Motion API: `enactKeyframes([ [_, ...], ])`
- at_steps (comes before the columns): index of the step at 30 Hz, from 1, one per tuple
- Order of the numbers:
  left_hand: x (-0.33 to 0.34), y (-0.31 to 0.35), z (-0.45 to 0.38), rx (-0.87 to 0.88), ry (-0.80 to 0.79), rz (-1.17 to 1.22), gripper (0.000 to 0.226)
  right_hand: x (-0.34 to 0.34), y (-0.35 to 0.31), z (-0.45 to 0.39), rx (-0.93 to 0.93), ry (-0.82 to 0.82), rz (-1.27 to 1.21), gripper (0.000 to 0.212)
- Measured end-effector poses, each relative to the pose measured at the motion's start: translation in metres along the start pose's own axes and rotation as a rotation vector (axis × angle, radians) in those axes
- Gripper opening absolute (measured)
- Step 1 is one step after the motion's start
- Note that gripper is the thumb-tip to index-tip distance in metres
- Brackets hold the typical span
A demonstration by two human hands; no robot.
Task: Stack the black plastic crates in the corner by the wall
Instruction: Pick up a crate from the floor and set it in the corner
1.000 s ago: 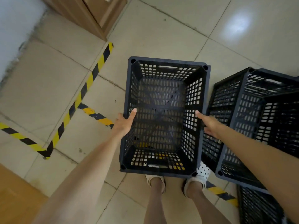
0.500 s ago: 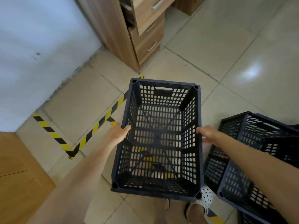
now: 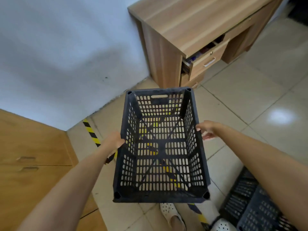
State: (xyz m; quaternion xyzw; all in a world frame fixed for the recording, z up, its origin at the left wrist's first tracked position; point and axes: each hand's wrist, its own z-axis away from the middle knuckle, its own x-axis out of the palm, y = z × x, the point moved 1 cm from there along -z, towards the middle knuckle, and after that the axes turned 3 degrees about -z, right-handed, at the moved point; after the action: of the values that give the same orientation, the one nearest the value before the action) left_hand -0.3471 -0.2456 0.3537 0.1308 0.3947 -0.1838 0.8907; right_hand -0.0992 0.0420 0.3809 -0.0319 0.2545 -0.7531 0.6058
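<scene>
The left hand (image 3: 115, 140) and right hand (image 3: 205, 130) squeeze the sides of the black crate (image 3: 160, 147) mid-frame, so it could slip down and fall onto the feet (image 3: 171, 214) below.

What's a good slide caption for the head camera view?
Both hands, left hand and right hand, carry a black crate toward the wall corner.

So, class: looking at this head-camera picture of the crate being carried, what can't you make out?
- Other crates, head view: blurred, cut off by the bottom-right edge, so no count.
- Open drawer contents: too dark.
- Left hand fingers: hidden behind the carried crate wall.
- Feet: partly hidden under it.
</scene>
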Motion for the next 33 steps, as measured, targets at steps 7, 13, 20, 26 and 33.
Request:
enactKeyframes([
  [7, -0.042, -0.040, -0.014, -0.026, 0.037, -0.027, 0.025, 0.023, -0.073, -0.011, -0.073, 0.019, 0.005, 0.037],
  [13, -0.069, -0.049, -0.047, -0.090, 0.043, -0.102, 0.019, 0.017, -0.114, -0.062, -0.039, -0.053, 0.012, 0.035],
  [20, -0.128, -0.053, -0.112, -0.168, 0.059, -0.136, 0.025, -0.002, -0.216, -0.117, -0.023, -0.077, 0.126, 0.038],
  [26, -0.141, -0.065, -0.163, -0.192, 0.051, -0.065, 0.023, 0.007, -0.286, -0.163, -0.009, 0.004, 0.183, 0.041],
  [33, -0.143, -0.111, -0.228, -0.231, -0.007, -0.017, 0.030, 0.047, -0.339, -0.227, -0.011, 0.040, 0.196, 0.034],
])
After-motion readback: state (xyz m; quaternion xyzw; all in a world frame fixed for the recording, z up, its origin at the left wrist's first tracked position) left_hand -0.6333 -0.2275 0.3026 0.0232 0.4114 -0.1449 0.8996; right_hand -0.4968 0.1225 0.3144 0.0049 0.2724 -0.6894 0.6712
